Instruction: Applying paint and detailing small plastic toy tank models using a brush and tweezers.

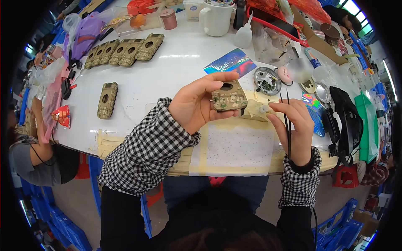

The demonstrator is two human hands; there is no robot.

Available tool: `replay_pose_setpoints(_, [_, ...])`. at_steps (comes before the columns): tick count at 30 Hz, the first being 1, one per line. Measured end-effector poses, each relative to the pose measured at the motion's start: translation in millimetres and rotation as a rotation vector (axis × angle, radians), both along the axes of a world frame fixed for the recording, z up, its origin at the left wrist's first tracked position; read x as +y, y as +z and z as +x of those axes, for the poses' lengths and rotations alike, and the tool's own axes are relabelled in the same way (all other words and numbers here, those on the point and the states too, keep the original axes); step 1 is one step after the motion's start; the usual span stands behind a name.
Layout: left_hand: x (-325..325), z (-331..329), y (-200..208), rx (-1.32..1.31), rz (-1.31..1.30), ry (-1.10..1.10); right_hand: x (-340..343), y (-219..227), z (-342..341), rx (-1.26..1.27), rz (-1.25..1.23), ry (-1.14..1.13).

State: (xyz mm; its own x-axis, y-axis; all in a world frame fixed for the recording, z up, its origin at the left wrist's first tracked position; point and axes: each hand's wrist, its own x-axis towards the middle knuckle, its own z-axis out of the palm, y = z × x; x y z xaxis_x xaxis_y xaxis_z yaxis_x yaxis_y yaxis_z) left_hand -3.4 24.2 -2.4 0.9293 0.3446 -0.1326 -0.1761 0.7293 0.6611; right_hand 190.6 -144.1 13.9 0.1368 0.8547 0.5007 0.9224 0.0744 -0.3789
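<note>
My left hand (197,104) grips a small camouflage-patterned toy tank hull (228,98) with a round hole on top, held above the white table (167,75). My right hand (293,125) holds black tweezers (287,121), pointing up, together with a pale beige part (256,109) pressed against the hull's right end. Both sleeves are black-and-white checked.
A row of several tan hulls (125,51) lies at the far left, and one single hull (107,99) nearer. A round metal dish with small parts (266,80), a shiny card (230,62), a white jug (216,19) and clutter lie beyond. Another person sits at left (33,154).
</note>
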Motion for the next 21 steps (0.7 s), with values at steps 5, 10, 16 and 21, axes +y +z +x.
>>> replay_pose_setpoints(5, [0.3,-0.6,-1.0,-0.012,-0.024,0.002,7.2,-5.3,0.3,-0.022,0.088,0.031])
replay_pose_setpoints(10, [-1.3,-0.4,-0.2,0.003,-0.03,0.022,7.5,-5.0,-0.7,-0.007,0.108,0.025])
replay_pose_setpoints(16, [-0.7,-1.2,-0.8,0.01,0.001,0.016,5.7,13.8,-6.6,0.054,0.237,-0.018])
replay_pose_setpoints(21, [-7.4,0.7,7.1,0.054,0.085,0.028,14.2,34.0,-16.3,0.166,0.371,0.1])
